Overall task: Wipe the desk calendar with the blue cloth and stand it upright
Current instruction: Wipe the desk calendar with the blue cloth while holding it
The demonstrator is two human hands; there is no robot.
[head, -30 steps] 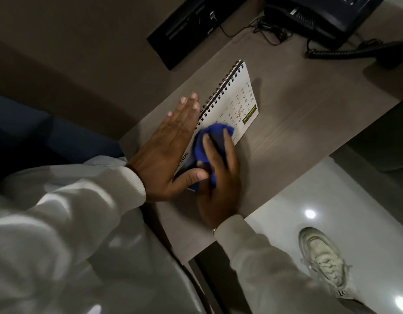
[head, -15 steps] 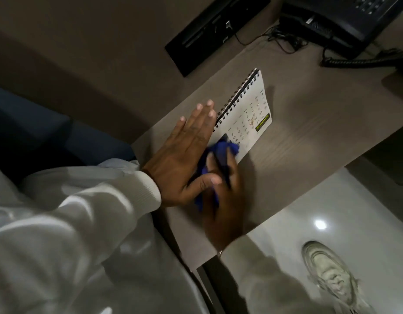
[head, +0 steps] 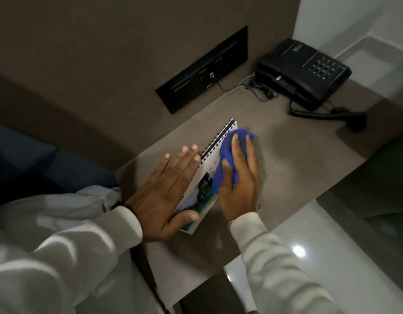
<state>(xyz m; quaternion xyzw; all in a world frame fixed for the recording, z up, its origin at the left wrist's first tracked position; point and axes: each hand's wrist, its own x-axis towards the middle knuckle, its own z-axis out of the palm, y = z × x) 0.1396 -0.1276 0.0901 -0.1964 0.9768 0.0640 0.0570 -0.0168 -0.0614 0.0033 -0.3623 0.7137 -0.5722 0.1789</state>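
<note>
Since a moment ago, I'm sweeping my right hand, clenched on the blue cloth, up toward the spiral edge; left hand, released and flat, is pinning the desk calendar lying on the desk — I'm keeping pressure light, strokes overlapping

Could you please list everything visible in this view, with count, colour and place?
Calendar: one, white, spiral-bound, lying flat on the desk near its left edge.
Cloth: one, blue, on the calendar under the right hand.
Desk: one, grey-brown wood grain.
Phone: one, black, far right corner of the desk, coiled cord beside it.
Socket panel: one, black, on the wall behind the desk.
Floor: pale, glossy, lower right.
Left hand: flat, pressing the calendar's left side.
Right hand: pressing the cloth onto the calendar.
Sleeves: two, off-white.
</note>
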